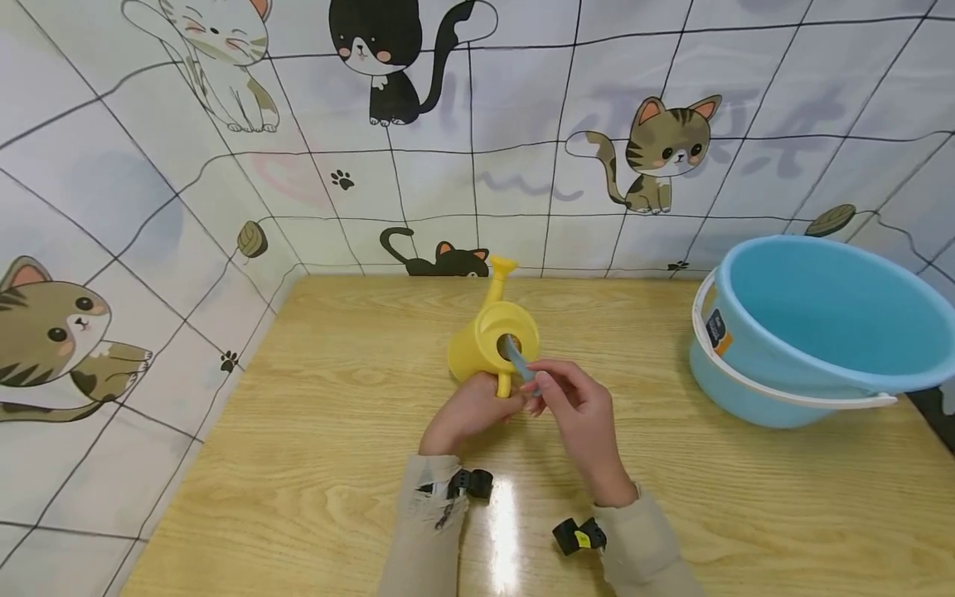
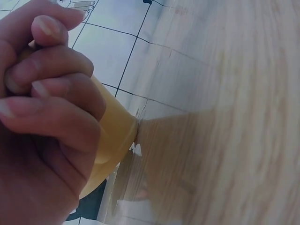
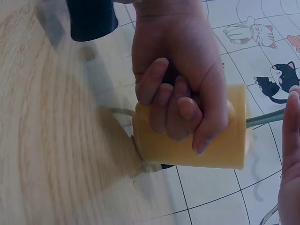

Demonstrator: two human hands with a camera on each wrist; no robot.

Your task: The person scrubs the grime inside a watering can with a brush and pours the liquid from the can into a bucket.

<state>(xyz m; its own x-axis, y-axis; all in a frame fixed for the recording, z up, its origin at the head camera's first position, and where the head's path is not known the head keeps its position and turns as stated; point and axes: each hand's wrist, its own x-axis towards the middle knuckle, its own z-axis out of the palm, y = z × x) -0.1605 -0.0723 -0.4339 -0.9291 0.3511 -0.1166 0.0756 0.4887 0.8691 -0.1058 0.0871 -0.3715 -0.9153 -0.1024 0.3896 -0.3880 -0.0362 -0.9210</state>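
Observation:
A yellow watering can [image 1: 466, 352] stands on the wooden table, its spout pointing toward the wall and its round top opening facing me. My left hand [image 1: 477, 408] grips the can's handle, fingers curled round it, as the right wrist view also shows. Between the thumb and fingers of my right hand [image 1: 585, 414] is a slim grey-blue handle-like stick [image 1: 520, 358]. Its far end goes into the can's opening and is hidden inside; what kind of tool it is, I cannot tell. In the right wrist view, the stick [image 3: 265, 118] slants out past the can's rim.
A light blue bucket [image 1: 746, 390] with a white carrying handle [image 1: 791, 396] stands at the right of the table [image 1: 313, 497]. Behind the table hangs a white sheet [image 1: 522, 182] with a grid and cartoon cats. Both wrists carry black straps with small devices.

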